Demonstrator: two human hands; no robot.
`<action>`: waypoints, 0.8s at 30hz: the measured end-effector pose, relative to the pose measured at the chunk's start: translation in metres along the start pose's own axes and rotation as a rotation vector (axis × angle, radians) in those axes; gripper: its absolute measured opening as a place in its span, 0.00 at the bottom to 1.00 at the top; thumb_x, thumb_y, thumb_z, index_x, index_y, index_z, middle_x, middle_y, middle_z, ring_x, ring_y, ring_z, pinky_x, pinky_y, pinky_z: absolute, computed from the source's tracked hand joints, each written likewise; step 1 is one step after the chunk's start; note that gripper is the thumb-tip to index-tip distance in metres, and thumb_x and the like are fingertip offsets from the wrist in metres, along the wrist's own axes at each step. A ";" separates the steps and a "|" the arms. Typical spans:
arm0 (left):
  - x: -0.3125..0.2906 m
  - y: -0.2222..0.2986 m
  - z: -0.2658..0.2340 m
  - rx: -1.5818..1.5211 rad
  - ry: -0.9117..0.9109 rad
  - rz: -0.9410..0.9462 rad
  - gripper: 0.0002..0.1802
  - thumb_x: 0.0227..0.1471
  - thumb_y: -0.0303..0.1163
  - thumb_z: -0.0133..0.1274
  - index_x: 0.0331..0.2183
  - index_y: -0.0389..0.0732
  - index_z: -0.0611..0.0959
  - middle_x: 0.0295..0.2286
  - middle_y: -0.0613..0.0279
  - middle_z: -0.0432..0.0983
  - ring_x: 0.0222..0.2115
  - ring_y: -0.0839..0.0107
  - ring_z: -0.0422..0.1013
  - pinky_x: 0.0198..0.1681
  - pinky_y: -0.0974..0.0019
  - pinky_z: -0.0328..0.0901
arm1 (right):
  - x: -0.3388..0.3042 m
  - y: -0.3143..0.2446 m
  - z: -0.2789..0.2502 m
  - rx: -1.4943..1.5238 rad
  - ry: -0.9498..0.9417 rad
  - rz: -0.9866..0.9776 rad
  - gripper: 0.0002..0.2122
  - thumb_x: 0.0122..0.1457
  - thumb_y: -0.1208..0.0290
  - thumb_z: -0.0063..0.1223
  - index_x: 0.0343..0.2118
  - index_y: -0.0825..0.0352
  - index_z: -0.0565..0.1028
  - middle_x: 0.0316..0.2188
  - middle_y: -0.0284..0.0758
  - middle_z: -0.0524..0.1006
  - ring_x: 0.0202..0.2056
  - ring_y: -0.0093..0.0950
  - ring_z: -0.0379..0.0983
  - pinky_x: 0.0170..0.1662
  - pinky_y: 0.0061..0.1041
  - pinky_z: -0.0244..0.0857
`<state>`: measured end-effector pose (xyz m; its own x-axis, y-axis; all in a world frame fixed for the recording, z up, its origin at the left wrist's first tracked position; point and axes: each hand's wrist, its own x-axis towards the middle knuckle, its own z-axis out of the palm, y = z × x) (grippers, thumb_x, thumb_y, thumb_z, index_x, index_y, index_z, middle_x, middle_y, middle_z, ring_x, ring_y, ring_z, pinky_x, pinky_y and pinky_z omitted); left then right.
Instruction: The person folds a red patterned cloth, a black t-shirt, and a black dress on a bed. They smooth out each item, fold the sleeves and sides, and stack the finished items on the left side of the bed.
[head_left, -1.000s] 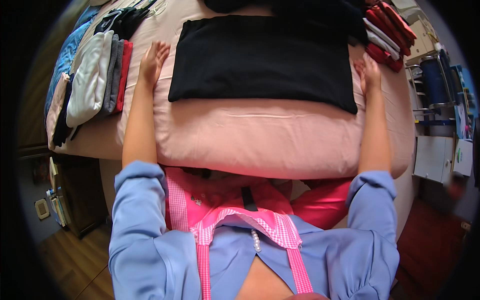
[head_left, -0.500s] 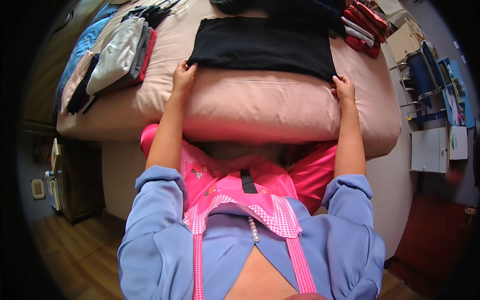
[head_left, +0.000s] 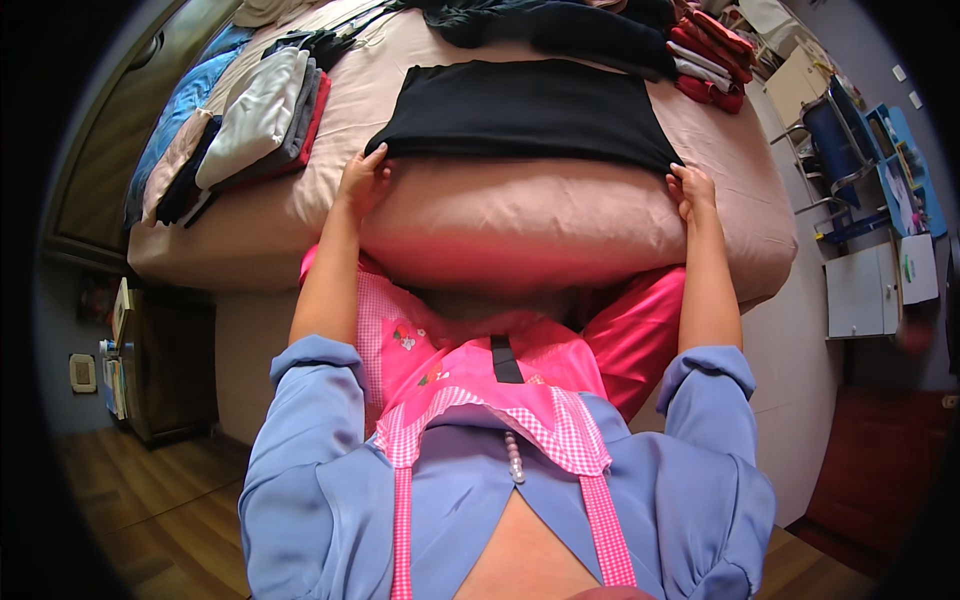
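A black cloth garment [head_left: 530,110] lies spread flat in a wide shape on the bed in front of me; its exact kind cannot be made out. At its near left corner, my left hand [head_left: 362,180] pinches the edge between thumb and fingers. My right hand [head_left: 692,190] grips the near right corner the same way. Between the two hands the near edge runs almost straight, close to the front of the mattress. Both arms reach forward, apart from each other.
The bed has a pink sheet [head_left: 480,200]. On the left is a folded stack with a white garment [head_left: 258,110] on top; at the far right, a folded red stack [head_left: 712,60]. Dark clothes [head_left: 590,35] lie behind the black garment. A white cabinet [head_left: 862,292] stands to the right.
The view has tilted slightly, so the bed sits lower in the picture. The near corners of the black garment are drawn a little wider apart, with both hands still holding them.
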<state>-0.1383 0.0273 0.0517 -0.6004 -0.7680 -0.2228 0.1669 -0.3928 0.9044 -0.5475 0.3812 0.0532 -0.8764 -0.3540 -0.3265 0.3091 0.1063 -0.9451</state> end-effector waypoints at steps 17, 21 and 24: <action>-0.071 -0.016 -0.039 0.629 0.011 0.154 0.20 0.47 0.43 0.58 0.38 0.39 0.78 0.27 0.72 0.73 0.26 0.84 0.66 0.29 0.79 0.59 | -0.049 0.015 -0.036 -0.879 0.006 -0.360 0.19 0.52 0.53 0.53 0.24 0.68 0.76 0.22 0.35 0.75 0.22 0.31 0.73 0.28 0.31 0.68; -0.055 -0.043 -0.025 0.942 0.285 0.486 0.21 0.49 0.46 0.56 0.35 0.36 0.78 0.27 0.56 0.77 0.28 0.67 0.72 0.34 0.66 0.66 | -0.049 0.023 -0.007 -1.252 0.325 -0.704 0.26 0.51 0.41 0.46 0.23 0.65 0.78 0.25 0.46 0.77 0.29 0.46 0.73 0.35 0.41 0.66; -0.052 -0.042 -0.025 1.306 0.483 0.442 0.20 0.50 0.46 0.52 0.34 0.38 0.78 0.28 0.49 0.76 0.30 0.55 0.73 0.36 0.59 0.66 | -0.040 0.016 -0.016 -1.227 0.325 -0.486 0.28 0.52 0.39 0.43 0.23 0.64 0.78 0.24 0.47 0.77 0.31 0.45 0.74 0.34 0.41 0.66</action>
<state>-0.0948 0.0712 0.0167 -0.3301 -0.8967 0.2948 -0.7077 0.4418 0.5514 -0.5133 0.4114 0.0504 -0.9013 -0.3775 0.2125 -0.4288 0.8467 -0.3149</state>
